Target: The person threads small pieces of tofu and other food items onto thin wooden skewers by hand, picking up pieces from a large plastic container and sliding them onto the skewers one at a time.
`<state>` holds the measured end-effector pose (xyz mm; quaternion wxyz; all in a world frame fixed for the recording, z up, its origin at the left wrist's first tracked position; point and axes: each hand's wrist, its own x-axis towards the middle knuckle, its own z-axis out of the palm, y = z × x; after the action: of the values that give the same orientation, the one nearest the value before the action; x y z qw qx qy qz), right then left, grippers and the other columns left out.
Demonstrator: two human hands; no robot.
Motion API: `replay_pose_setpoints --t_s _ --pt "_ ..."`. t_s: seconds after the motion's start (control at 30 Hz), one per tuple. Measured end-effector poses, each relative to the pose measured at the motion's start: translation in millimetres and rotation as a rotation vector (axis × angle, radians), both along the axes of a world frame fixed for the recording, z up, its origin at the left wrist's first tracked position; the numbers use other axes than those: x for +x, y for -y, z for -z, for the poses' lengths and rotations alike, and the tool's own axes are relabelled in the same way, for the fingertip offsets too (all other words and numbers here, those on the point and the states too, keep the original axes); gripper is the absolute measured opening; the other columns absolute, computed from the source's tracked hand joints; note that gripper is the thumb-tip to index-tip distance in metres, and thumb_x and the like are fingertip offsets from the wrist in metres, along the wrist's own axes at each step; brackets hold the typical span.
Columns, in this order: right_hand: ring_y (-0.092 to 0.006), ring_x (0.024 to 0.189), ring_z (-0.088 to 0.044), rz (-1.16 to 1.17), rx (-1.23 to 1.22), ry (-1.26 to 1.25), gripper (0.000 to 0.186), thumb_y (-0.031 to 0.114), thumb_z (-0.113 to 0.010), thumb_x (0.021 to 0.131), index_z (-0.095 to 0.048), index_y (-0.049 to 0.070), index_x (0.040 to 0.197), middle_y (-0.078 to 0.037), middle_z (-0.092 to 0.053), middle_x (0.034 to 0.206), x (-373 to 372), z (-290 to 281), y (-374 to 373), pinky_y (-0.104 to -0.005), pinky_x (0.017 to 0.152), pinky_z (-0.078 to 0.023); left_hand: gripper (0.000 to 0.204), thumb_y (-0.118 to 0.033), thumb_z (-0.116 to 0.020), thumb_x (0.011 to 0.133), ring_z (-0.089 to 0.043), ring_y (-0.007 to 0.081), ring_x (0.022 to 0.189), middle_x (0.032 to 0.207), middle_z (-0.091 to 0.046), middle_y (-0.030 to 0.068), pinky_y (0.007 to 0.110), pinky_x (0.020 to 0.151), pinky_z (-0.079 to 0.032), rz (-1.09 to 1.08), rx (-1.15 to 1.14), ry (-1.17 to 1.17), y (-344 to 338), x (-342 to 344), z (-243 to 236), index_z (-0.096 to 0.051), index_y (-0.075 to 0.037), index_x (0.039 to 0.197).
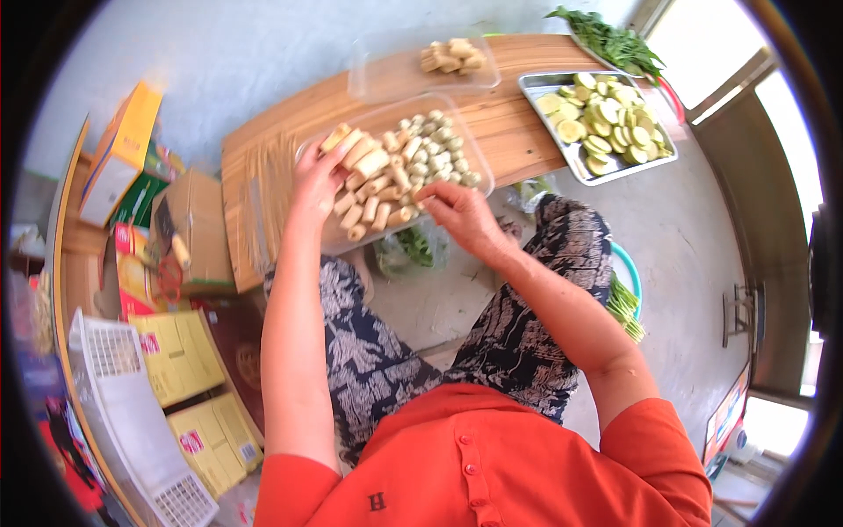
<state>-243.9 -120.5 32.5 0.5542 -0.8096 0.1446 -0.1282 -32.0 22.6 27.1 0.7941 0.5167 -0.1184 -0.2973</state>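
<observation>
My left hand is closed round a few large tan tofu-like rolls at the left end of a clear plastic tray. Short tan hollow rolls fill the tray's left half, and small round pale-green balls fill its right half. My right hand is at the tray's near edge, thumb and fingertips pinched together beside the short rolls. What the pinch holds is too small to make out. Left of the tray, a bundle of thin wooden skewers lies on the wooden table.
Behind stands another clear tray with tan pieces. A metal tray of sliced green squash and leafy greens are at the right. Cardboard boxes and a white plastic basket stand left. Bagged greens hang below the table edge.
</observation>
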Motion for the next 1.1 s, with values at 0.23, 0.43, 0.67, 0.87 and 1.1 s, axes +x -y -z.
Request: replay_pose_setpoints --t_s 0.23,0.43,0.67,0.87,1.1 --pt "-0.0088 0.062 -0.050 0.115 0.039 0.044 0.016 0.016 -0.058 0.087 -0.064 0.003 0.095 -0.002 -0.057 0.067 11.4 -4.7 10.7 -0.0259 0.057 -0.043 0.046 -0.025 -0.063 0.088 -0.058 0.0193 0.093 0.105 -0.056 0.0069 0.032 0.080 -0.051 -0.098 0.159 -0.033 0.6 -4.9 -15.3 -0.047 -0.004 0.126" --pt "-0.0094 0.063 -0.053 0.140 0.160 0.062 0.017 0.016 -0.058 0.085 -0.064 0.001 0.088 -0.003 -0.058 0.065 67.3 -9.8 52.3 -0.0265 0.058 -0.044 0.044 -0.022 -0.062 0.089 -0.058 0.0158 0.091 0.107 -0.056 0.0084 0.030 0.077 -0.050 -0.158 0.183 0.101 -0.9 -10.9 -30.6 -0.047 -0.001 0.124" --pt "-0.0125 0.059 -0.056 0.284 0.236 0.037 0.018 0.016 -0.060 0.081 -0.064 0.000 0.084 -0.005 -0.061 0.067 176.7 10.0 117.3 -0.0291 0.055 -0.046 0.037 -0.018 -0.061 0.089 -0.058 0.0132 0.090 0.107 -0.056 0.0078 0.025 0.073 -0.050 -0.133 0.190 0.164 3.4 -12.0 -43.8 -0.051 -0.001 0.120" --pt "-0.0291 0.083 -0.065 0.502 -0.117 -0.133 0.021 0.020 -0.057 0.079 -0.067 0.004 0.090 -0.016 -0.068 0.086 268.2 55.5 170.8 -0.0354 0.072 -0.051 0.032 -0.017 -0.058 0.091 -0.058 0.0118 0.091 0.106 -0.058 0.0053 0.025 0.076 -0.048 -0.088 0.199 0.239 10.7 -20.0 -55.5 -0.053 -0.001 0.118" --pt "-0.0288 0.090 -0.066 0.647 -0.102 -0.318 0.023 0.017 -0.055 0.080 -0.065 -0.001 0.090 -0.018 -0.067 0.095 318.1 60.6 169.5 -0.0346 0.078 -0.052 0.027 -0.015 -0.058 0.090 -0.058 0.0117 0.090 0.105 -0.059 0.0048 0.024 0.076 -0.047 -0.051 0.164 0.265 6.9 -20.6 -53.7 -0.057 0.001 0.113"
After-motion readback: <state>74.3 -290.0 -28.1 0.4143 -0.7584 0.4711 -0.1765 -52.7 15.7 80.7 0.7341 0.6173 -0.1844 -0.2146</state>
